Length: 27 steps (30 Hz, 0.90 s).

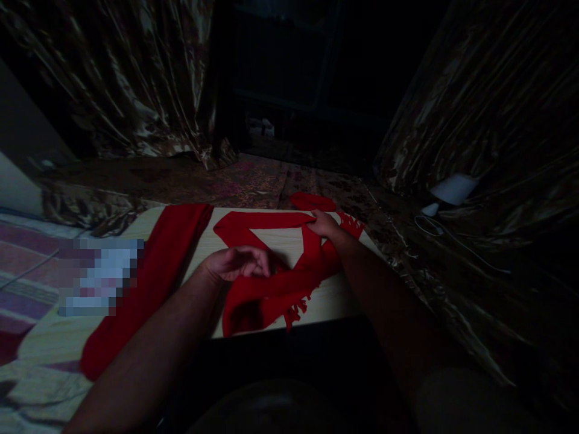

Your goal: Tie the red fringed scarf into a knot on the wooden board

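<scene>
1 head-worn camera looks forward and steeply down over both forearms at a close tabletop.

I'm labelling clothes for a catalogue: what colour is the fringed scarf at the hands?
The fringed scarf is red, fringe included; it shows best in the head view.

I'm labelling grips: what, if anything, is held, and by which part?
The right hand holds the fringed red scarf at its far right bend; the left hand looks open.

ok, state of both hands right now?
Left hand: grip open, fingers loosely curled by the red fringed scarf; contact can't be told.
Right hand: grip closed on a strip of that scarf.
</scene>
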{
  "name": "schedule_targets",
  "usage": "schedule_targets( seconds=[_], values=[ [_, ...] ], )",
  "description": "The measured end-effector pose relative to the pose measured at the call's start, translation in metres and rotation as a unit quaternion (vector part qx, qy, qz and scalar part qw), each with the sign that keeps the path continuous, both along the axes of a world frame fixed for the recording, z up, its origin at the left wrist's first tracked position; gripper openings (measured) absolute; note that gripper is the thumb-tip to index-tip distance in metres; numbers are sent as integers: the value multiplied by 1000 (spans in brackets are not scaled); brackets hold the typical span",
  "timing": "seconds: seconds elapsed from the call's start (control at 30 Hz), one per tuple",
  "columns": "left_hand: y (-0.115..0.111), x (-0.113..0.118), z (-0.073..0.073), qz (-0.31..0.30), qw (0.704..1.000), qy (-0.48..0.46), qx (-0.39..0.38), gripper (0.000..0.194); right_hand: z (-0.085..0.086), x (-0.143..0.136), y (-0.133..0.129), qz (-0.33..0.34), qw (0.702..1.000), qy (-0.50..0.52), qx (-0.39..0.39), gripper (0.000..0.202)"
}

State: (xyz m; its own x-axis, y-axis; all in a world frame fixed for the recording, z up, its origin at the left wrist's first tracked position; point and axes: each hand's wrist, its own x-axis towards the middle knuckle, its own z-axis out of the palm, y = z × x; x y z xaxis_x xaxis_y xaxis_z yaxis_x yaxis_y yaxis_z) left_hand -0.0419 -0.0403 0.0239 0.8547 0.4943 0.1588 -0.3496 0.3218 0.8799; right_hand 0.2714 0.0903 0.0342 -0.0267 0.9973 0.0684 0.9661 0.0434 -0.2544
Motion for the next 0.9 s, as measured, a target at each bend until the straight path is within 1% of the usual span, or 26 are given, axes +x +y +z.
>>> schedule_targets(
  seconds=[0.07,0.1,0.13,0.17,0.23,0.27,0.33,0.4,0.43,0.47,0.5,0.6,0.67,0.73,0.77,0.83,0.87,0.9],
  values=[
    [3,2,1,-80,996,15,26,76,-1,-2,0,16,1000,-12,11,59],
    [4,3,1,-115,993,23,34,74,-1,-3,-1,13,1000,-19,12,57],
    [5,4,2,-123,991,26,36,73,0,-4,-1,6,1000,-22,8,54],
    [6,5,2,-114,992,28,37,71,1,-5,-1,-4,1000,-22,-1,49],
    [7,9,2,-72,996,46,37,66,3,-7,-1,-25,999,-16,-27,41],
    [7,12,1,-41,997,60,37,63,4,-7,-1,-38,998,-15,-39,39],
    [8,20,-2,45,994,89,36,54,9,-7,-3,-73,996,-17,-43,42],
    [8,30,-6,135,983,119,41,47,17,-5,-9,-107,993,-28,-28,45],
    [8,35,-7,171,974,137,50,45,23,-4,-13,-108,993,-35,-25,45],
    [8,39,-9,195,966,159,66,44,28,-2,-18,-94,994,-43,-29,44],
    [8,42,-10,206,958,183,85,44,34,-1,-25,-67,996,-51,-44,44],
    [8,47,-10,197,940,243,139,44,47,8,-52,46,991,-62,-109,48],
    [8,48,-9,193,932,263,158,44,51,17,-73,107,988,-37,-106,43],
    [7,48,-8,193,926,275,173,41,49,28,-95,181,980,16,-82,35],
    [6,49,-7,192,923,280,183,39,46,35,-105,222,971,40,-78,41],
    [6,54,-3,196,911,298,207,35,39,46,-121,281,953,64,-90,69],
    [6,59,0,205,898,315,228,34,34,50,-127,290,950,63,-99,82],
    [7,66,4,219,878,337,259,34,29,54,-131,287,950,57,-104,89]
  ],
)
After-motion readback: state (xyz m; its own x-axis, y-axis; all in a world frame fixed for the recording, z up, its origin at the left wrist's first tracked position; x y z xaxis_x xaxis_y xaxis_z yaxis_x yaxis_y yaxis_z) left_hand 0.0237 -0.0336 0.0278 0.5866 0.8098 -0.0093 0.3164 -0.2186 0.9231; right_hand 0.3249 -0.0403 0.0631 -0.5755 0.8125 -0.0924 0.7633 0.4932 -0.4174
